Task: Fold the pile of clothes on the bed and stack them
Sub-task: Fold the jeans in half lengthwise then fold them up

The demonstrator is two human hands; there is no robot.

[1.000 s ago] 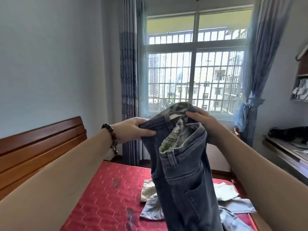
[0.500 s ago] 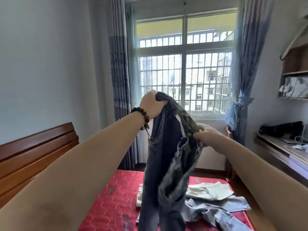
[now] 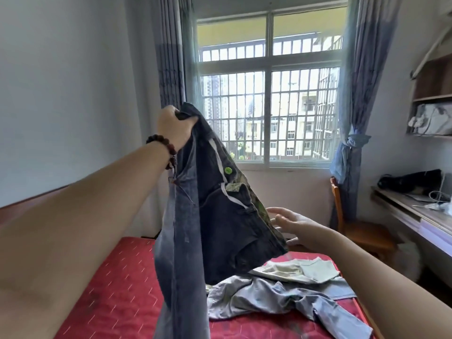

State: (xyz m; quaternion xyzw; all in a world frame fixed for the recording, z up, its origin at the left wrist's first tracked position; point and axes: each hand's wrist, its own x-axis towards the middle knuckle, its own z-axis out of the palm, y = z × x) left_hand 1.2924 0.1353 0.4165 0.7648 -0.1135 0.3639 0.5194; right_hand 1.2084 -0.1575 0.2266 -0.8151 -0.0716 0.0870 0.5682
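The left hand (image 3: 174, 127), a bead bracelet (image 3: 164, 149) on its wrist, grips one end of the waistband of the dark jeans (image 3: 208, 216) and holds them high above the bed (image 3: 117, 297), legs hanging down past the bottom of the view. The right hand (image 3: 297, 227) is loose, fingers spread and holding nothing, just beside the jeans' lower waistband edge. On the red mattress, toward its far right corner, lie a pale cream garment (image 3: 298, 267) and a crumpled light blue garment (image 3: 276, 298), touching each other.

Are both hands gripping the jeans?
No: only the left hand grips the jeans; the right hand is open beside them.
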